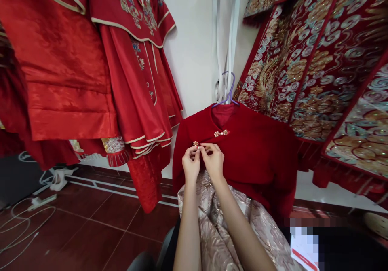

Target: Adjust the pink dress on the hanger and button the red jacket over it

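Note:
A dark red velvet jacket (257, 149) hangs on a purple hanger (228, 97) in front of me. Its upper jewelled clasp (221, 133) is joined across the front below the collar. Lower down, a second jewelled clasp (195, 143) shows a flower-shaped end just above my fingertips. My left hand (190, 168) pinches at this clasp from the left. From the right, my right hand (214, 161) pinches the same spot, its fingertips meeting the left ones. The fingers hide the rest of that clasp. Beneath my forearms lies a shiny patterned skirt-like fabric (212, 230).
Red garments with pale trim (133, 77) hang at the left. Heavily embroidered garments (315, 73) hang at the right. White metal poles (224, 40) rise behind the hanger. A low white rail (121, 194) and loose white cables (27, 226) are on the tiled floor.

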`<state>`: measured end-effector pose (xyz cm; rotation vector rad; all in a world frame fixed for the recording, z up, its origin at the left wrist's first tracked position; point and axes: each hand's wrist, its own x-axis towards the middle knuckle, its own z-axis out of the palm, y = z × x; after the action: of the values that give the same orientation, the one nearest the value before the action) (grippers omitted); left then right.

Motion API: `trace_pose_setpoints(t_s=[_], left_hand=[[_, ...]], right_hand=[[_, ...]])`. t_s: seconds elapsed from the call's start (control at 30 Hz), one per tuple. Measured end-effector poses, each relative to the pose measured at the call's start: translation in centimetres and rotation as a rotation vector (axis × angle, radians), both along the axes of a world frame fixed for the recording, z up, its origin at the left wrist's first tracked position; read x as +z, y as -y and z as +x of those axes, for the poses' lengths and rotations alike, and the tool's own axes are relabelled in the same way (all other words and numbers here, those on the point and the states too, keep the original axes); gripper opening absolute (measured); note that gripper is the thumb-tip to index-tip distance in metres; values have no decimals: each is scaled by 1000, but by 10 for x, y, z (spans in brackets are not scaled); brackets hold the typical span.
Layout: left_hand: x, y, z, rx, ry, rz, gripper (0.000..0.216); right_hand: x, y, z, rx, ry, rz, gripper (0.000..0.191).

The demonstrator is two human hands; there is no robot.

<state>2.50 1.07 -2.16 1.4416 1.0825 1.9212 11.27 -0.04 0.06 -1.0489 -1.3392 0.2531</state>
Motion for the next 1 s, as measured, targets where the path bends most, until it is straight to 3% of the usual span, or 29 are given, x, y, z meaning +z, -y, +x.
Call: trace_pose_setpoints(t_s=[0.2, 0.33, 0.53, 0.7, 0.87, 1.0], left_hand=[[2, 8, -31, -98, -56, -20, 22], [-9, 6, -47, -203, -120, -123, 18], [-30, -3, -53, -48, -243, -308, 28], [-27, 4, -54, -45, -463, -368, 40], [-18, 8, -47, 74, -436, -265, 35], [-9, 12, -43, 172, -572, -99, 21]], right_hand=[[11, 20, 48, 191, 38, -283, 20], [15, 44, 77, 269, 131, -463, 16], [23, 65, 77, 524, 298, -795, 30], [31, 73, 83, 302, 627, -744, 44], [28, 72, 91, 242, 554, -724, 54], [25, 68, 92, 243, 443, -746, 53]])
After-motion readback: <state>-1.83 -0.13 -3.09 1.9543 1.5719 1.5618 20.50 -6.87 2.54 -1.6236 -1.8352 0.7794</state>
